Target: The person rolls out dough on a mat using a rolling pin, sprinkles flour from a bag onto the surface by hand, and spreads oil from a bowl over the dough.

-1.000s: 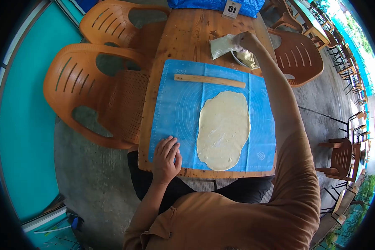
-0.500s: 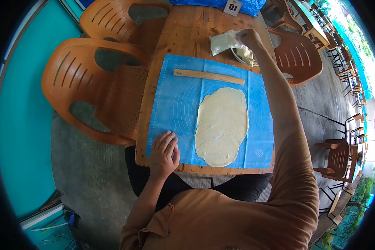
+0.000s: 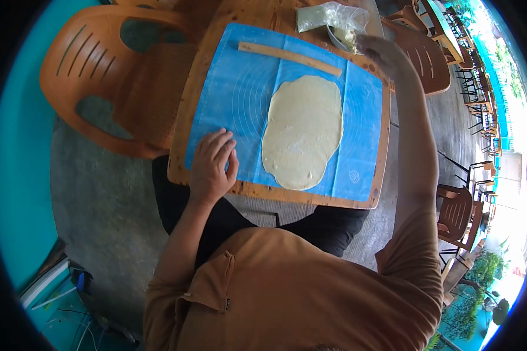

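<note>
A flat sheet of rolled-out dough [image 3: 303, 134] lies on a blue silicone mat [image 3: 222, 88], with pale specks on its surface. Fingers extended, my left hand [image 3: 213, 167] rests on the mat's near left corner, apart from the dough. Beyond the dough lies a wooden rolling stick [image 3: 290, 58]. My right hand [image 3: 383, 54] is just right of a small bowl [image 3: 338, 41] at the far side; its fingers are blurred. A clear plastic bag of white powder [image 3: 317, 17] lies behind the bowl and partly over it. Pale, lumpy stuff [image 3: 348, 38] shows in the bowl.
The wooden table [image 3: 263, 17] has its near edge just before my lap. An orange plastic chair [image 3: 108, 76] stands close on the left, and a brown chair [image 3: 421, 55] on the right. Further tables and chairs line the right side.
My right hand has let go of the plastic bag and moved to the right side of the bowl. The view has tilted, so the table sits higher. My left hand stays on the mat.
</note>
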Available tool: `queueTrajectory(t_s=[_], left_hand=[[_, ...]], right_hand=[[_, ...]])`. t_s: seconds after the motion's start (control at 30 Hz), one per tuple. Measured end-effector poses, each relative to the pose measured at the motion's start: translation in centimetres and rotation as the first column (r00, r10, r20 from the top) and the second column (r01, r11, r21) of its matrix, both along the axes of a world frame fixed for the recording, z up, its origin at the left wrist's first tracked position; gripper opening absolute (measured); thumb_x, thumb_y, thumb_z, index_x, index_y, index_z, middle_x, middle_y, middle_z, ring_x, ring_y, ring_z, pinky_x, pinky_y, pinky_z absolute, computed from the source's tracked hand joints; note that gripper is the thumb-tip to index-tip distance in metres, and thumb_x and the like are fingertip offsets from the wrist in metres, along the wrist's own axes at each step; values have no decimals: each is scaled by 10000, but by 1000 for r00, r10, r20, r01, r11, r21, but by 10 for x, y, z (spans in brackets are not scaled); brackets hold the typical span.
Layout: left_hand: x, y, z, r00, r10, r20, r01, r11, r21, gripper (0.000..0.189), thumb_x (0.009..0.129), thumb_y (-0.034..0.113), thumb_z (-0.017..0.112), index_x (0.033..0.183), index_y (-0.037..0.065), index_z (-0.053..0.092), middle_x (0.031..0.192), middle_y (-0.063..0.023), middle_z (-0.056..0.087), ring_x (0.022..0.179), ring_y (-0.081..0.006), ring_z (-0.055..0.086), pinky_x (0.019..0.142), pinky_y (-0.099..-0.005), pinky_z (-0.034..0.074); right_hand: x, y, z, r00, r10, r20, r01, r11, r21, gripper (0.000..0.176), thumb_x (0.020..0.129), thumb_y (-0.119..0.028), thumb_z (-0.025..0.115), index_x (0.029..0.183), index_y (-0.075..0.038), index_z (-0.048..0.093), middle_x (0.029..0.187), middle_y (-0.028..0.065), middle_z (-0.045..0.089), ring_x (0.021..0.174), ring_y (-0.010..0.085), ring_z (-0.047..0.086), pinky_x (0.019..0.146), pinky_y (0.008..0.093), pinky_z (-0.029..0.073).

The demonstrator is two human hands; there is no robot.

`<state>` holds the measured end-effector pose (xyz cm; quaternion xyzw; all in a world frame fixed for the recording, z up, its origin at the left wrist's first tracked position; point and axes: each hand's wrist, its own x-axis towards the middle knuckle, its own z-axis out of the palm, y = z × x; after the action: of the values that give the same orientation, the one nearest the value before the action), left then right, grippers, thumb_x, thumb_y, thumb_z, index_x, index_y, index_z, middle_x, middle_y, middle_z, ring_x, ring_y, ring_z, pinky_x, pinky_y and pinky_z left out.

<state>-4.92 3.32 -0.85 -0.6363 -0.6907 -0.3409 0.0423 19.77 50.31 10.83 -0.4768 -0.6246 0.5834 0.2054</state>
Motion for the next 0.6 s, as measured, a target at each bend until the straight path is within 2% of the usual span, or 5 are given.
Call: queueTrajectory(t_s=[0.07,0.13,0.27,0.47,0.6], left_hand=[[-1,0,-1,1000,-11,-15,12,1000,18,185,934,48,674,1105,-18,698,1230,-152,685,1265,-330,636,1105,-508,495],[-1,-2,-2,1000,-10,-23,10,1000,15,188,937,52,675,1111,-16,698,1230,-150,685,1261,-326,637,1108,-504,495],[0,-2,-2,1000,-5,16,4,999,33,165,943,59,672,1080,-24,715,1222,-156,697,1253,-331,641,1106,-495,499],[1,-4,-3,1000,-8,21,6,996,90,152,948,68,673,1054,-25,730,1213,-157,706,1242,-333,648,1095,-486,510],[1,-4,-4,1000,-14,18,12,994,106,147,949,72,675,1049,-20,730,1213,-151,707,1243,-328,648,1099,-477,512]], right_hand=[[14,-54,-20,964,228,-139,-237,970,-57,352,988,-138,746,1253,88,696,1199,100,728,1127,164,671,1036,305,544],[15,-127,-41,942,327,-70,-319,942,101,291,943,-91,739,1180,76,727,1131,126,756,1003,203,729,967,321,595],[5,-234,-57,931,364,2,-353,905,-239,295,969,-124,770,1167,91,724,1070,122,751,967,183,717,927,330,589],[10,-294,-65,892,418,171,-396,906,-152,293,933,-75,768,1177,82,735,1006,134,783,913,170,755,857,305,597],[25,-298,-62,900,352,257,-338,936,-101,251,930,-53,753,1145,77,758,949,132,788,855,163,758,813,297,601]])
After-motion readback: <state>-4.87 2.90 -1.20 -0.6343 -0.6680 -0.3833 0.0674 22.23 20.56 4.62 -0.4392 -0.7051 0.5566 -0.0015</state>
